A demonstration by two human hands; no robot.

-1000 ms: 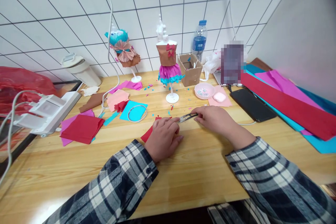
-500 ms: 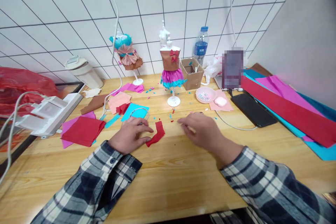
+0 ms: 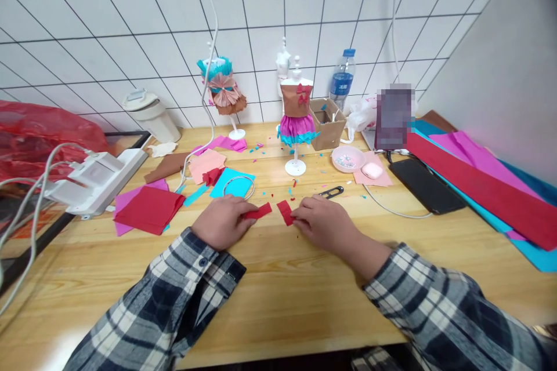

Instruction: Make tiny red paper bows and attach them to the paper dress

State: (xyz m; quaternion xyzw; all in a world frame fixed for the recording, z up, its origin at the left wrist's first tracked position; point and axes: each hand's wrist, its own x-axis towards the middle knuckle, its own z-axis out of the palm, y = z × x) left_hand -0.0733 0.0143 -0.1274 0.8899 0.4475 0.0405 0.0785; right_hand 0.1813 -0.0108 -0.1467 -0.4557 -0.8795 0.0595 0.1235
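"What did the hands hold?"

"The left hand (image 3: 224, 222) pinched one red paper strip (image 3: 262, 211); the right hand (image 3: 326, 223) pinched a second red strip (image 3: 284, 211). Both strips were just above the wooden tabletop (image 3: 278, 307) or on it, slightly apart."

"What could have gone wrong?"

"A hard tug might have torn such thin-looking paper. The thread snips (image 3: 334, 192), just beyond the right knuckles, could have been knocked by a careless reach."

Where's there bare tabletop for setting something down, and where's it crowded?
Bare wood lies between left sleeve and right sleeve, with another patch between right sleeve and black phone. Crowded: left of the left hand, by stacked red paper and power strip; farther back, paper scraps around the front mannequin.
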